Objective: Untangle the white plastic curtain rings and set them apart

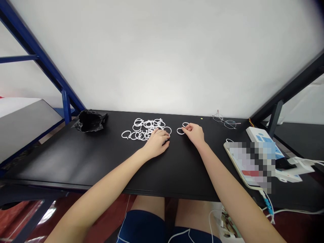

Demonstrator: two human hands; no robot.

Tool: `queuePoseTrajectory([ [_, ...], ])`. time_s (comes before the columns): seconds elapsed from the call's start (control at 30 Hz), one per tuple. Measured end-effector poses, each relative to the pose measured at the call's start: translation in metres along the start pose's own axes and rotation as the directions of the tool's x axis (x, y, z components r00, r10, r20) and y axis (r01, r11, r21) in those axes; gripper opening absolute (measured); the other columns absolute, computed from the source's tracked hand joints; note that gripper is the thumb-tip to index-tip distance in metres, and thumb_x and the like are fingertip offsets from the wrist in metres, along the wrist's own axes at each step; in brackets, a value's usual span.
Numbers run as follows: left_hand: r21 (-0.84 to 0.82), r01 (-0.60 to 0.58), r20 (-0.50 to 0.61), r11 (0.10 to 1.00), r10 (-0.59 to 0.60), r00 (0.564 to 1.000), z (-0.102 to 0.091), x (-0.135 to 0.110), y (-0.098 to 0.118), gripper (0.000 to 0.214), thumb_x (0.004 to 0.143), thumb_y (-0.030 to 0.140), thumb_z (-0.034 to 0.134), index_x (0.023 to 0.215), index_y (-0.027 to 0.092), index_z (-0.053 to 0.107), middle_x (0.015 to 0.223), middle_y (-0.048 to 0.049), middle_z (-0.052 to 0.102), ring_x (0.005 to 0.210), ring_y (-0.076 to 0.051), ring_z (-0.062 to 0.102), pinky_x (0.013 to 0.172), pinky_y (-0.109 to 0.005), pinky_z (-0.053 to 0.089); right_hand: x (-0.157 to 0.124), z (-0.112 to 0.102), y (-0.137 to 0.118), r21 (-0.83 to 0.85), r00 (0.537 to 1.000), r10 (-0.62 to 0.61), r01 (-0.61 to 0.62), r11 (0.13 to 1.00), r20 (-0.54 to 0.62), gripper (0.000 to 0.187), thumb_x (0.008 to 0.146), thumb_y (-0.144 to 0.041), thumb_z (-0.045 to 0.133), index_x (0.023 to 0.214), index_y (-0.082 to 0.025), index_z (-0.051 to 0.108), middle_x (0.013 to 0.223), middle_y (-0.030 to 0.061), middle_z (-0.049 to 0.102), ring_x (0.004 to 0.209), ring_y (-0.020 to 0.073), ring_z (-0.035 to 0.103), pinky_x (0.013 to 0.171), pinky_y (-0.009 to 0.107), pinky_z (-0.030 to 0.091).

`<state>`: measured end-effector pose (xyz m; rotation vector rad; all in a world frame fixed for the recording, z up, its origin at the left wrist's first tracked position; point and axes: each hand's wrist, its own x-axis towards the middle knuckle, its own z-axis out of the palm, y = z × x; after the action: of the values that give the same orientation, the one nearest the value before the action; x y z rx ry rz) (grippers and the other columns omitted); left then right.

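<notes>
A pile of several white plastic rings [144, 129] lies on the black table [76, 158] near its far edge. My left hand [157, 141] rests palm down at the pile's right side, fingers bent and touching the nearest rings. My right hand [194, 132] sits a little to the right, its fingertips pinching at one of two separate white rings [180, 131] that lie apart from the pile. Whether the left hand actually grips a ring is hidden under its fingers.
A crumpled black plastic bag [89, 120] lies at the far left. Glasses [224, 121] rest at the far right by the wall. A phone with a cable [243, 162] and white boxes [263, 138] crowd the right side. Blue frame posts [65, 108] stand left.
</notes>
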<state>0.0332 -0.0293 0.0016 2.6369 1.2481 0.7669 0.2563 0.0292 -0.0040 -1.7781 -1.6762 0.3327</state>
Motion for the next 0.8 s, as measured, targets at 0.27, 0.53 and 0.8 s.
queuePoseTrajectory([
  [0.27, -0.018, -0.026, -0.022, 0.999, 0.026, 0.999, 0.001, 0.0, 0.001, 0.021, 0.086, 0.023, 0.054, 0.103, 0.019, 0.066, 0.114, -0.0075, 0.065, 0.109, -0.024, 0.057, 0.109, -0.05, 0.032, -0.02, 0.003, -0.025, -0.009, 0.982, -0.181, 0.181, 0.984, -0.055, 0.02, 0.078, -0.039, 0.061, 0.069, -0.022, 0.062, 0.058, -0.001, 0.061, 0.056, 0.0144, 0.054, 0.056, 0.026, 0.035],
  [0.53, -0.019, -0.015, -0.017, 1.0, 0.015, 1.0, -0.001, 0.0, 0.002, 0.02, 0.086, 0.028, 0.056, 0.102, 0.021, 0.065, 0.108, -0.0055, 0.067, 0.114, -0.024, 0.055, 0.114, -0.053, 0.022, -0.042, 0.015, -0.048, 0.138, 0.865, -0.469, 0.45, 0.882, 0.178, 0.017, 0.089, -0.028, 0.05, 0.087, -0.022, 0.066, 0.073, -0.0002, 0.067, 0.058, 0.0121, 0.053, 0.059, 0.024, 0.037],
  [0.8, -0.027, -0.038, -0.004, 0.999, 0.038, 0.999, -0.001, 0.001, 0.005, 0.023, 0.085, 0.025, 0.056, 0.106, 0.021, 0.065, 0.113, -0.0058, 0.066, 0.112, -0.024, 0.055, 0.11, -0.05, 0.029, -0.037, 0.02, -0.042, 0.081, 0.881, -0.422, 0.414, 0.907, 0.215, 0.016, 0.081, -0.014, 0.05, 0.084, -0.02, 0.065, 0.075, 0.0009, 0.065, 0.065, 0.0139, 0.054, 0.061, 0.025, 0.038],
])
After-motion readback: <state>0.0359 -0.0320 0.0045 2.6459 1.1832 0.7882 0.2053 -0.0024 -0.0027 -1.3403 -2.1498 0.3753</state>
